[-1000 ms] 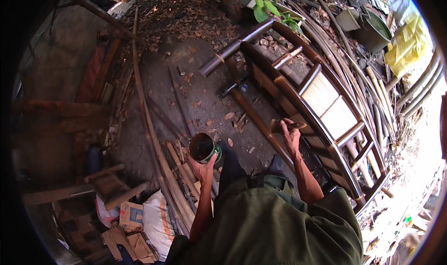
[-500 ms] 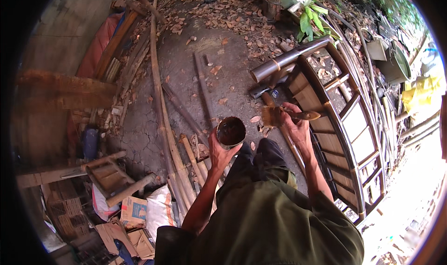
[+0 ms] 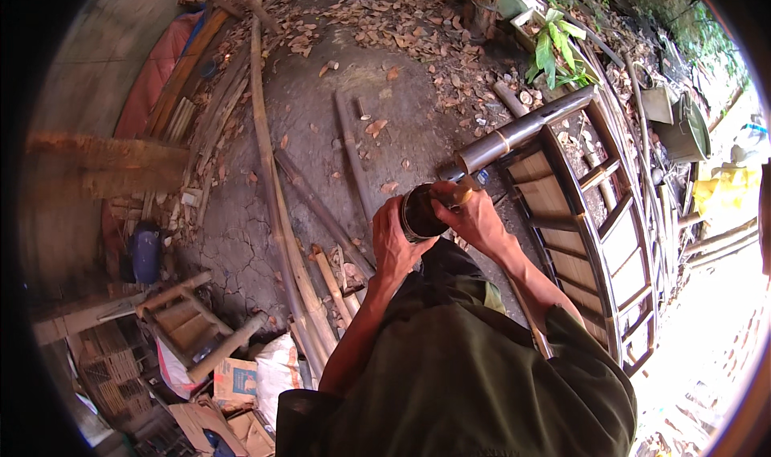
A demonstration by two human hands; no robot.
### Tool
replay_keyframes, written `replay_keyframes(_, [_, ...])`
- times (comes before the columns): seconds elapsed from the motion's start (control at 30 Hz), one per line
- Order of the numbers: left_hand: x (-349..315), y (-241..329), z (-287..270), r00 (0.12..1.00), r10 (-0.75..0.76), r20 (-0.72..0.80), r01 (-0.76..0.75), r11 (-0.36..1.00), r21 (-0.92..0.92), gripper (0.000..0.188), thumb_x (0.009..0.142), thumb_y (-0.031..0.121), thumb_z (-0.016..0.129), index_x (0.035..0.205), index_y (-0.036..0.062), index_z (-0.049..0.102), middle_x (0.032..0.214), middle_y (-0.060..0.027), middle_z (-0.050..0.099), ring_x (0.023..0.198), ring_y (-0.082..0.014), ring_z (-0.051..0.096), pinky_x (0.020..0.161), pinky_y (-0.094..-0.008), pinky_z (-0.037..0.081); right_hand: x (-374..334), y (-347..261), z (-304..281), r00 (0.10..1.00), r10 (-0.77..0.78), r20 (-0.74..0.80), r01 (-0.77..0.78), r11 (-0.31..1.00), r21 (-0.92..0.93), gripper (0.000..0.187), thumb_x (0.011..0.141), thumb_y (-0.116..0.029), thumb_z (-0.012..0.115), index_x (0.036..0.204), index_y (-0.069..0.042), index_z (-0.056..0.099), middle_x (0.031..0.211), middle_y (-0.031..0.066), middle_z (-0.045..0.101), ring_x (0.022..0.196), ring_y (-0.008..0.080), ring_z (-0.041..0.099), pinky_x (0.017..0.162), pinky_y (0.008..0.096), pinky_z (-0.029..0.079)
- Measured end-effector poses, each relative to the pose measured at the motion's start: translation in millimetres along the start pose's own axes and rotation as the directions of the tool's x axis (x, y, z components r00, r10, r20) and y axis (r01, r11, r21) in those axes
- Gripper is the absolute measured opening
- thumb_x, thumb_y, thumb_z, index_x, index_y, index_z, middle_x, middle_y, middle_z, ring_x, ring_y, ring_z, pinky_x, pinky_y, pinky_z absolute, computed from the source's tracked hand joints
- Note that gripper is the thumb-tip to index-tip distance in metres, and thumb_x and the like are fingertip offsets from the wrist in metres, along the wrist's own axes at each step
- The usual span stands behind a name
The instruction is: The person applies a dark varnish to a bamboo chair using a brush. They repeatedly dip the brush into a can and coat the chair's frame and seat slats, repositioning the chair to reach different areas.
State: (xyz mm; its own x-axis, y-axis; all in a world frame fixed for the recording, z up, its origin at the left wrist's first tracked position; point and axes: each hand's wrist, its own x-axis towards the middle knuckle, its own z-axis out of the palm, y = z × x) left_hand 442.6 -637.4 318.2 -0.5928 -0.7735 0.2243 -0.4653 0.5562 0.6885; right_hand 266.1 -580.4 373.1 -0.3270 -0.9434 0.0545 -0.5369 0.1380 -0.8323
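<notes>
My left hand [image 3: 392,244] is wrapped round the side of a round can [image 3: 418,216] with dark liquid inside, held in front of my knees. Closed on the handle of a paintbrush [image 3: 461,195], my right hand [image 3: 470,216] is at the can's rim. The bristles are hidden in or behind the can. Just right of my hands stands a bamboo furniture frame [image 3: 598,232] with pale slat panels and dark, glossy poles. Its thick dark end pole [image 3: 522,132] points toward the can.
Long bamboo poles [image 3: 269,152] lie on the ground to the left, with shorter pieces [image 3: 351,148] near the middle. A small wooden stool [image 3: 193,324], cardboard boxes [image 3: 234,381] and a white sack [image 3: 277,377] crowd the lower left. A green bucket [image 3: 683,128] stands far right.
My right hand has brought the brush left from beside the bamboo frame to the can, and its bristles have gone out of sight. The can is now tilted.
</notes>
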Motion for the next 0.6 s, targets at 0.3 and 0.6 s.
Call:
replay_keyframes(0.3, [99,-36,8,0.993,0.119,0.024,-0.121,0.99,0.069,0.099,0.056,0.027,0.091,0.137,0.0039,0.038,0.13,-0.0176,0.049,0.122,-0.0382,0.046,0.102,-0.0509,0.037,89,23,5,0.98,0.191,0.054,-0.184,0.976,-0.117,0.029,0.086,-0.015,0.067,0.112,-0.004,0.064,0.094,0.0169,0.07,0.087,0.0336,0.07,0.074,0.0402,0.055])
replay_keyframes(0.6, [178,-38,9,0.975,0.181,0.127,-0.189,0.981,0.052,0.097,0.056,0.026,0.09,0.137,0.0041,0.039,0.13,-0.017,0.049,0.123,-0.0377,0.046,0.104,-0.0508,0.037,145,36,-11,0.963,0.267,-0.021,-0.268,0.96,-0.084,0.029,0.088,-0.017,0.066,0.113,-0.003,0.064,0.092,0.0182,0.07,0.085,0.0339,0.07,0.071,0.0399,0.055])
